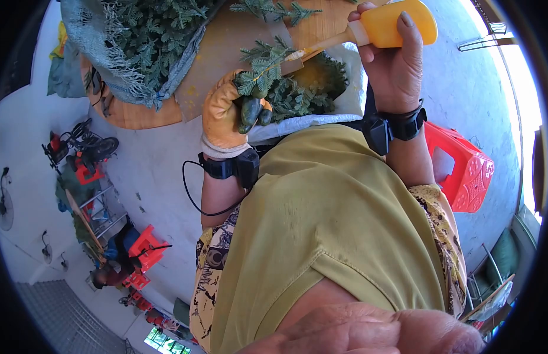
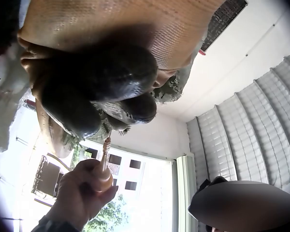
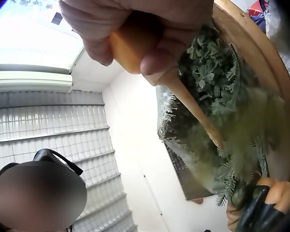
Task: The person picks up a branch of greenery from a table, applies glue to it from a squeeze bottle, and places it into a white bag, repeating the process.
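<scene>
My left hand (image 1: 221,112), in an orange work glove with dark coated fingertips, has its fingers curled round the stem end of a green needle-leaved sprig (image 1: 262,66). In my bare right hand (image 1: 395,74) is a yellow squeeze bottle (image 1: 426,23), gripped and tipped sideways. Its long tapered nozzle (image 1: 330,43) points left, with the tip right at the sprig. The right wrist view shows the nozzle (image 3: 193,111) reaching down to the leaves (image 3: 227,176) above the gloved fingers (image 3: 253,208). Dark fingertips (image 2: 121,72) hide most of the sprig in the left wrist view.
A frayed woven sack (image 1: 91,35) full of green sprigs stands on the round wooden table (image 1: 132,118), beside a brown sheet (image 1: 197,74). Near the lap, a white bag (image 1: 355,65) holds more greenery. A red stool (image 1: 472,171) stands at the right.
</scene>
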Demonstrator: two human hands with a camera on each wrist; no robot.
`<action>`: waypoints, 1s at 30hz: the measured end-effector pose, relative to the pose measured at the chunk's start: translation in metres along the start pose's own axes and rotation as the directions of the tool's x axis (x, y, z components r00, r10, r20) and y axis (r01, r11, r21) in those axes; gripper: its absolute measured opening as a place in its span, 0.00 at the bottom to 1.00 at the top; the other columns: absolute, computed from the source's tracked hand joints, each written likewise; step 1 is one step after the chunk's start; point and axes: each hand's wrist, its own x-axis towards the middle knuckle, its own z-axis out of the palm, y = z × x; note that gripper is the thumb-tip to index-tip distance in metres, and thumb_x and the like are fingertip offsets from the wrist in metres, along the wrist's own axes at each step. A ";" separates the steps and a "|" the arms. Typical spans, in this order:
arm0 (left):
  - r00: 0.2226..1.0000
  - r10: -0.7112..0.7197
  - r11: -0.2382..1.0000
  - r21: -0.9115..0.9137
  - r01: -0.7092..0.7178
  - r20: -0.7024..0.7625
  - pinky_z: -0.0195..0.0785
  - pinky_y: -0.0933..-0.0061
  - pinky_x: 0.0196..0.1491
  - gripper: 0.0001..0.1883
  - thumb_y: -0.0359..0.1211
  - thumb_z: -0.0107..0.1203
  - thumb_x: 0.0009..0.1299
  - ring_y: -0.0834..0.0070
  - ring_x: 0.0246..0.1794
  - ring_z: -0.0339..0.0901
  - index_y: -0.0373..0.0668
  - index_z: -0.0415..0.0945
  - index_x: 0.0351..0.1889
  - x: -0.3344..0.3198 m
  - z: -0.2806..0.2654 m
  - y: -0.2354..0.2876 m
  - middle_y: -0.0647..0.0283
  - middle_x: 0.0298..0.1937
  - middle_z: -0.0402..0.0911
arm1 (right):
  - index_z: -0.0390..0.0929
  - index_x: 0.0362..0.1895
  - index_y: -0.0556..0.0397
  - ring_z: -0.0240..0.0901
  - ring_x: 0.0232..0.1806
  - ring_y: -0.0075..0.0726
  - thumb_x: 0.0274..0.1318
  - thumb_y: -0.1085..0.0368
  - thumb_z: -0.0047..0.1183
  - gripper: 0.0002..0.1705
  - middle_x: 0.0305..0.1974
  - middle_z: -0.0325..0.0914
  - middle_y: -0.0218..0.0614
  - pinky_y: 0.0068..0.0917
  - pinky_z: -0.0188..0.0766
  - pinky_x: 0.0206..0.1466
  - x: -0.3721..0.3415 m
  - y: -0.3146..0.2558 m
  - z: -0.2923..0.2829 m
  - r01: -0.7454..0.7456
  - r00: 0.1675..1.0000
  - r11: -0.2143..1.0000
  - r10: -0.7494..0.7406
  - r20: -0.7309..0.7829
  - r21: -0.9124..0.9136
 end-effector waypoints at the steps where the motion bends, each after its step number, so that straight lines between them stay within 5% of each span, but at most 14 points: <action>1: 1.000 -0.002 1.000 -0.014 0.002 -0.028 0.76 0.68 0.27 0.14 0.32 0.44 0.68 0.67 0.23 0.79 0.30 0.75 0.42 0.000 0.000 -0.001 0.55 0.31 0.79 | 0.74 0.49 0.57 0.79 0.35 0.34 0.64 0.51 0.53 0.22 0.40 0.80 0.44 0.17 0.71 0.20 0.000 -0.002 0.000 -0.011 1.000 1.000 0.011 0.009 -0.011; 5: 1.000 0.026 0.999 0.025 -0.026 -0.006 0.76 0.69 0.27 0.13 0.31 0.45 0.69 0.66 0.24 0.79 0.29 0.75 0.41 -0.001 0.000 -0.002 0.56 0.31 0.79 | 0.74 0.49 0.55 0.79 0.34 0.33 0.65 0.51 0.53 0.21 0.40 0.80 0.44 0.17 0.69 0.20 0.004 0.002 -0.007 0.036 0.999 0.999 -0.037 0.016 0.011; 8: 0.998 0.064 0.993 0.098 -0.066 0.027 0.67 0.66 0.23 0.11 0.35 0.49 0.73 0.72 0.22 0.72 0.36 0.77 0.38 0.000 0.002 -0.001 0.60 0.27 0.76 | 0.74 0.49 0.54 0.79 0.35 0.33 0.65 0.52 0.53 0.20 0.40 0.80 0.43 0.18 0.70 0.20 0.003 -0.001 -0.006 -0.010 1.000 1.000 0.010 0.030 -0.003; 14: 0.999 -0.042 0.999 -0.022 0.042 0.004 0.65 0.64 0.23 0.12 0.37 0.50 0.72 0.71 0.22 0.73 0.37 0.76 0.35 0.000 -0.003 -0.001 0.61 0.27 0.75 | 0.74 0.49 0.53 0.80 0.37 0.34 0.64 0.52 0.53 0.19 0.40 0.81 0.40 0.19 0.70 0.21 0.004 -0.001 -0.009 0.010 0.999 1.000 -0.009 -0.051 0.011; 16: 0.993 0.074 0.995 -0.075 -0.068 0.091 0.76 0.69 0.27 0.08 0.25 0.49 0.70 0.68 0.26 0.80 0.29 0.75 0.41 0.000 -0.010 -0.007 0.56 0.36 0.79 | 0.74 0.49 0.53 0.80 0.37 0.34 0.64 0.53 0.54 0.19 0.40 0.81 0.40 0.19 0.70 0.20 0.006 0.001 -0.012 0.006 0.999 1.000 -0.005 -0.052 0.013; 20: 0.994 0.041 0.987 -0.161 -0.024 0.098 0.77 0.69 0.27 0.07 0.23 0.49 0.70 0.69 0.27 0.80 0.30 0.75 0.42 -0.001 -0.014 -0.008 0.56 0.36 0.79 | 0.74 0.49 0.53 0.81 0.37 0.35 0.64 0.53 0.54 0.18 0.40 0.81 0.40 0.20 0.71 0.20 0.010 0.004 -0.017 0.002 1.000 1.000 -0.002 -0.021 -0.004; 26: 0.989 0.135 0.980 0.136 -0.143 0.067 0.76 0.71 0.27 0.09 0.18 0.50 0.66 0.73 0.27 0.78 0.31 0.76 0.42 -0.014 -0.038 -0.020 0.58 0.36 0.79 | 0.74 0.48 0.54 0.81 0.36 0.35 0.63 0.55 0.55 0.17 0.40 0.81 0.40 0.20 0.72 0.20 0.012 0.011 -0.021 0.041 0.999 0.999 -0.040 -0.007 0.019; 28: 0.968 0.248 0.623 0.761 -0.178 0.023 0.64 0.66 0.25 0.12 0.37 0.50 0.72 0.70 0.22 0.73 0.38 0.77 0.33 -0.020 -0.059 -0.028 0.61 0.23 0.75 | 0.74 0.48 0.53 0.81 0.37 0.35 0.64 0.54 0.54 0.17 0.40 0.81 0.40 0.20 0.72 0.20 0.008 0.009 -0.016 0.023 0.998 0.999 -0.025 -0.054 -0.023; 29: 0.968 0.249 0.627 0.760 -0.173 0.015 0.64 0.66 0.25 0.12 0.37 0.50 0.72 0.70 0.22 0.73 0.38 0.77 0.33 -0.024 -0.053 -0.027 0.61 0.23 0.75 | 0.74 0.48 0.53 0.81 0.37 0.35 0.64 0.54 0.54 0.17 0.40 0.81 0.40 0.20 0.72 0.20 0.007 0.010 -0.014 0.017 0.999 1.000 -0.018 -0.051 -0.026; 30: 0.984 0.152 0.885 0.455 -0.096 -0.089 0.69 0.68 0.24 0.07 0.29 0.51 0.69 0.73 0.21 0.73 0.35 0.77 0.36 -0.029 -0.040 -0.024 0.60 0.28 0.77 | 0.74 0.49 0.53 0.80 0.36 0.34 0.64 0.54 0.54 0.18 0.40 0.81 0.39 0.20 0.72 0.20 0.005 0.010 -0.012 -0.006 0.998 0.999 0.004 -0.060 -0.033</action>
